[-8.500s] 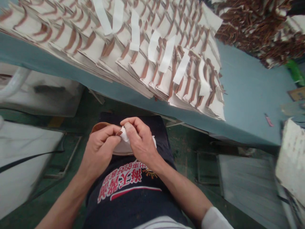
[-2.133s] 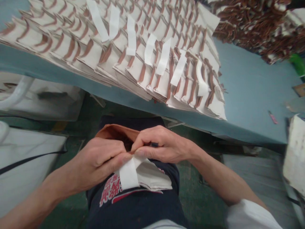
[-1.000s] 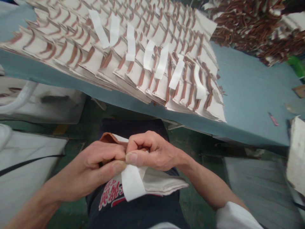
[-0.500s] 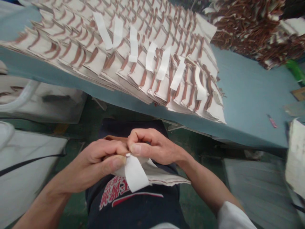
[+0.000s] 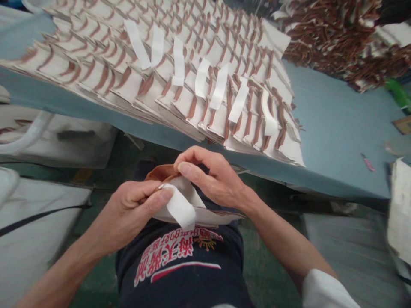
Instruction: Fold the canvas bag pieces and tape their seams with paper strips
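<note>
Over my lap I hold a folded piece (image 5: 205,215) of off-white and brown sheet material, perhaps leather or fabric; its kind is unclear. My left hand (image 5: 138,209) pinches its near edge between thumb and fingers. A white strip (image 5: 182,208) hangs down from under the left thumb, across the piece. My right hand (image 5: 213,177) grips the brown edge further along, thumb against curled fingers. Between the hands the piece bows open, showing its brown side (image 5: 160,172). Part of it is hidden behind my fingers.
Ahead, a blue-grey table (image 5: 334,128) carries rows of overlapping off-white and brown pieces (image 5: 154,94). Several white strips (image 5: 220,85) lie on them. A brown heap (image 5: 346,38) stands at the far right. A small pink-handled tool (image 5: 367,162) lies near the table's right edge.
Both hands have lifted the piece toward the table, and the white strip has risen with them. My right hand has moved a little away from the left, so the piece bows open between them.
</note>
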### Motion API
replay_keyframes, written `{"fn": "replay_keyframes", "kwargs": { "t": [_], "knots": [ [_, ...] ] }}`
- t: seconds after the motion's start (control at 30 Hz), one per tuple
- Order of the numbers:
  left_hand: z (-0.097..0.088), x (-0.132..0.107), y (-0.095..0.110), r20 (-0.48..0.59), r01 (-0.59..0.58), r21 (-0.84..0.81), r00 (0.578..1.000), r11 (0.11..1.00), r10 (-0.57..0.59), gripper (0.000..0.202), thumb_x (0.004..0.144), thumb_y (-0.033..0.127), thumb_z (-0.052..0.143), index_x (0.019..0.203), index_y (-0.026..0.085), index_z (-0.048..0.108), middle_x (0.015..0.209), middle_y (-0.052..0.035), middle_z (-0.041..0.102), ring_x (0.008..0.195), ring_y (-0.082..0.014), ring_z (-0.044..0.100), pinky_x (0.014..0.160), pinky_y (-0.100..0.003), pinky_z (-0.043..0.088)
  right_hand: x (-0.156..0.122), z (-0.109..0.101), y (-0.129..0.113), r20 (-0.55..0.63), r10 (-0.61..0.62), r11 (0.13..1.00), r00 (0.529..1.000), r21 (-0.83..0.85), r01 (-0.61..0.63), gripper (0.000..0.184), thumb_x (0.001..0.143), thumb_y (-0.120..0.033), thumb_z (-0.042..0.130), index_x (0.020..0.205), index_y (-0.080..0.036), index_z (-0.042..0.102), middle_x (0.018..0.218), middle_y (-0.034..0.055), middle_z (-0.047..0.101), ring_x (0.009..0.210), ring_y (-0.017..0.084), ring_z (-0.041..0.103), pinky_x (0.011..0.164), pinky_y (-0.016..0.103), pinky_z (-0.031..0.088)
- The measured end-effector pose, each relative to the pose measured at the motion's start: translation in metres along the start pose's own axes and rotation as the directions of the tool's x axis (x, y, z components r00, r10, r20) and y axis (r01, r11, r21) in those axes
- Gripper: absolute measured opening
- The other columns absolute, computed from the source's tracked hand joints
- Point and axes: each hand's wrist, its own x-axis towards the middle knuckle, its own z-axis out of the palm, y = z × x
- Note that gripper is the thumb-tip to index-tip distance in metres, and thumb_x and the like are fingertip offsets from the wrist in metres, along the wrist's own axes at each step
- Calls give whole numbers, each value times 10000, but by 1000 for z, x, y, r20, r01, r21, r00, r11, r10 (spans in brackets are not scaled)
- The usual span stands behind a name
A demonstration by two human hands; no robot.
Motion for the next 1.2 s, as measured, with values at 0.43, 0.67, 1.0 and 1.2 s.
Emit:
{"fn": "replay_keyframes", "kwargs": {
  "t": [0.43, 0.67, 1.0, 1.2],
  "knots": [
    [22, 6, -11, -353, -39, 236, 927, 971, 123, 480, 1020, 373, 600, 565, 223, 570, 568, 48, 490, 522, -126, 453, 491, -264, 342, -17, 28, -9, 61, -136, 515, 989, -849, 123, 255, 1175, -373, 683, 998, -210, 769, 969, 29, 839, 904, 220, 716, 813, 368, 477],
    [28, 4, -11, -378, -52, 192, 918, 980, 123, 449, 1005, 328, 614, 570, 217, 600, 585, 35, 567, 560, -131, 539, 536, -257, 400, -20, 30, -10, 127, -81, 484, 989, -862, 150, 278, 1183, -312, 668, 940, -212, 760, 878, 22, 837, 870, 220, 737, 762, 376, 462],
    [28, -4, -27, -415, 66, -9, 907, 998, -64, 397, 984, 442, 677, 668, 213, 753, 619, 23, 622, 553, -149, 519, 506, -255, 426, -26, 29, 0, 103, -77, 624, 992, -771, 128, 272, 1136, -437, 747, 1077, -174, 777, 992, 54, 873, 882, 228, 767, 772, 354, 486],
    [25, -2, -37, -342, 148, -231, 913, 962, -223, 497, 956, 638, 752, 728, 197, 775, 668, 5, 621, 580, -147, 502, 503, -241, 428, -44, 18, 19, 26, -212, 701, 977, -692, 171, 155, 1117, -322, 733, 1051, -184, 763, 908, 42, 824, 789, 190, 700, 725, 322, 454]
  ]
}}
